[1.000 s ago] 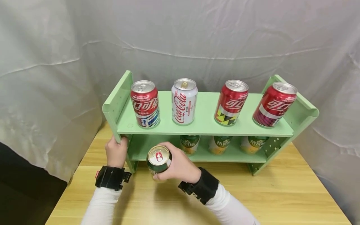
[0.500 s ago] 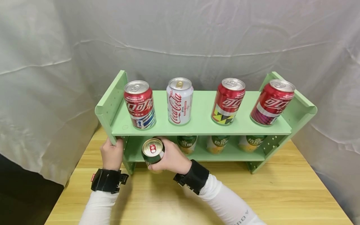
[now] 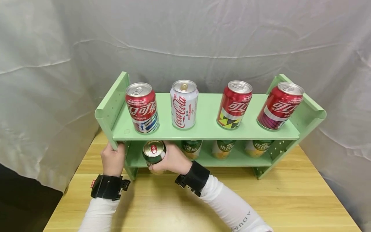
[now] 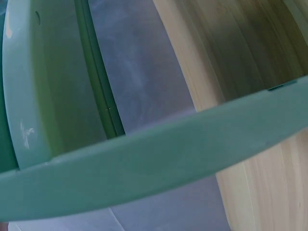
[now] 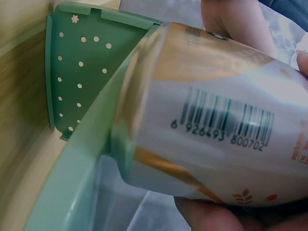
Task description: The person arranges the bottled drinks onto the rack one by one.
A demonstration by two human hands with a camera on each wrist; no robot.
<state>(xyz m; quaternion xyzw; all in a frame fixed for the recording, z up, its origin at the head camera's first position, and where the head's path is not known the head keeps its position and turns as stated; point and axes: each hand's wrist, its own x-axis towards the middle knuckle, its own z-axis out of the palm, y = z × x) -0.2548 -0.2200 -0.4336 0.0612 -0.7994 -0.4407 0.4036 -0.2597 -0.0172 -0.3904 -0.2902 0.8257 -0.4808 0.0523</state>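
In the head view my right hand grips a green-topped drink can with a gold lid, upright at the front left of the lower shelf. The right wrist view shows the barcode side of that drink can, its base by the shelf's front edge; I cannot tell whether it bears weight there. My left hand holds the left side panel of the green two-tier rack low down, its fingertips partly hidden by the panel. Only the rack and table appear in the left wrist view.
Three red cola cans, one the leftmost can, and a white cola can stand on the upper shelf. Three green-and-yellow cans, including one by my hand, stand below, partly hidden by the upper shelf. Grey cloth hangs behind the wooden table.
My right hand has moved the drink can away from me and slightly left, from in front of the rack to the lower shelf's edge. The left hand keeps its place on the side panel.
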